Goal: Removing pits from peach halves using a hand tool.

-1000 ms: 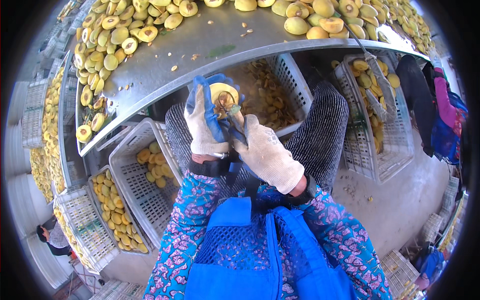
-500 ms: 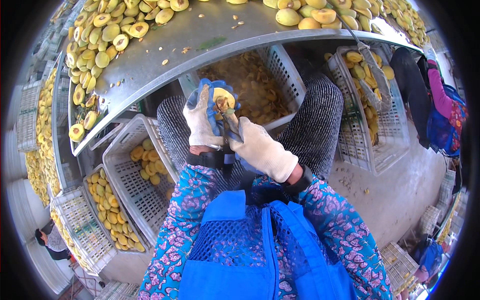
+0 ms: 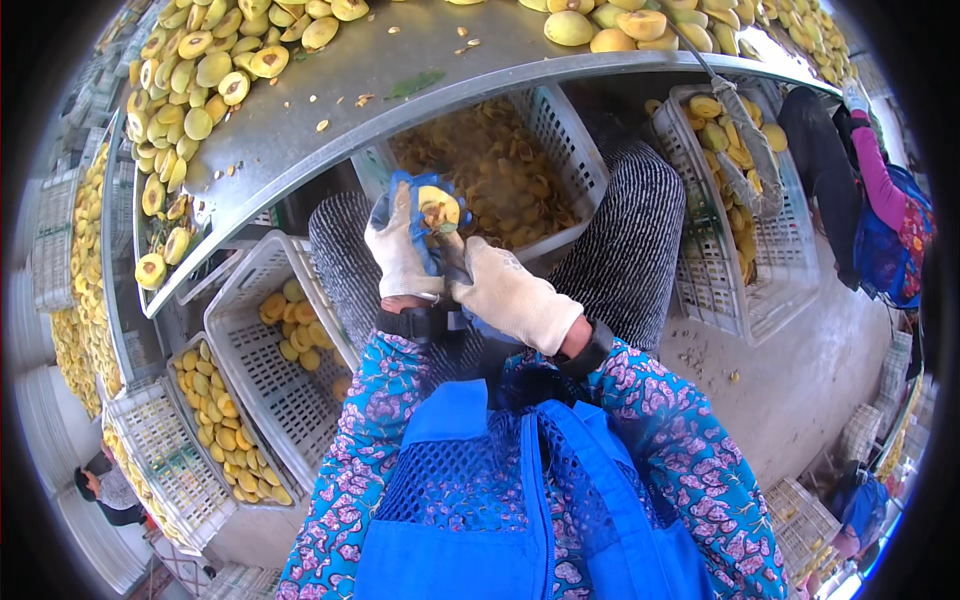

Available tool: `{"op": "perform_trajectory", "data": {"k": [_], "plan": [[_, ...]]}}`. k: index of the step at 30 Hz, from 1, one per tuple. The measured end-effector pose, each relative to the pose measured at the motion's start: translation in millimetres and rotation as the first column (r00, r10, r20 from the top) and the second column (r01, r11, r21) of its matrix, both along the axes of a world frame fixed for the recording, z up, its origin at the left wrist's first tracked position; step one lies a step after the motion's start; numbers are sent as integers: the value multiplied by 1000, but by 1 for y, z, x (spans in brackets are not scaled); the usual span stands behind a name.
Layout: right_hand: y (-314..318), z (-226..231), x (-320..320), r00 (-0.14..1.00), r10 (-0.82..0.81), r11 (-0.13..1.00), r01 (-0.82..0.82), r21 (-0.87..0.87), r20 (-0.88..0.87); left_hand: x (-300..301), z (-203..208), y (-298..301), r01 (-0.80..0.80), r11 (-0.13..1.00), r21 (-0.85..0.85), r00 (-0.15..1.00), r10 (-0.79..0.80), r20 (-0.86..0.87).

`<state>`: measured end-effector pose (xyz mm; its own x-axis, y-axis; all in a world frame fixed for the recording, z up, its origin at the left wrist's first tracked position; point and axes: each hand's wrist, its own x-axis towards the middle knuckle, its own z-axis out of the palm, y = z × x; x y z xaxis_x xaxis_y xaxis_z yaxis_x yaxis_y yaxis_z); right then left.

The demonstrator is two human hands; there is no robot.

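Note:
My left hand, in a white glove with blue-coated fingers, is closed around a yellow peach half. The half's cut face is turned up, with a ragged brown hollow in its middle. Close below the fruit, my right hand, in a cream glove, is closed on a small hand tool. Only a short part of that tool shows, against the peach's lower edge; my fingers hide the rest. Both hands are over my lap, in front of a white crate holding brownish peach scraps.
A metal table carries heaps of peach halves. White crates with peaches stand at my left and right. A strapped rod slants over the right crate. Another person sits at far right.
The peach half has tipped and shifted slightly left in my left hand. My right hand has moved a little left, and less of the tool shows. The view has shifted slightly.

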<state>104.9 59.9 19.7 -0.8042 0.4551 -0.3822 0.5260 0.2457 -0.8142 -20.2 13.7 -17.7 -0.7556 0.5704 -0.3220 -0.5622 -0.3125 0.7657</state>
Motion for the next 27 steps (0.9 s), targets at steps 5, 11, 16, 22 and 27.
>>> {"op": "perform_trajectory", "data": {"k": [5,11,16,22,27], "plan": [[1,6,-5,998,-20,995,26,-96,59,1,10,2,9,998,-61,1000,-9,-3],[5,-7,-10,996,61,994,-55,-89,63,-9,-16,0,-94,992,-88,994,98,51],[7,-18,-17,995,89,955,-74,-287,41,-18,-28,-10,101,978,-184,994,-109,-31],[9,-20,-27,983,90,990,-71,-119,160,-17,-37,-2,-123,988,-99,988,131,86],[17,-42,-29,986,131,880,-68,-470,101,-15,-28,-1,-13,986,-165,1000,16,16]]}}
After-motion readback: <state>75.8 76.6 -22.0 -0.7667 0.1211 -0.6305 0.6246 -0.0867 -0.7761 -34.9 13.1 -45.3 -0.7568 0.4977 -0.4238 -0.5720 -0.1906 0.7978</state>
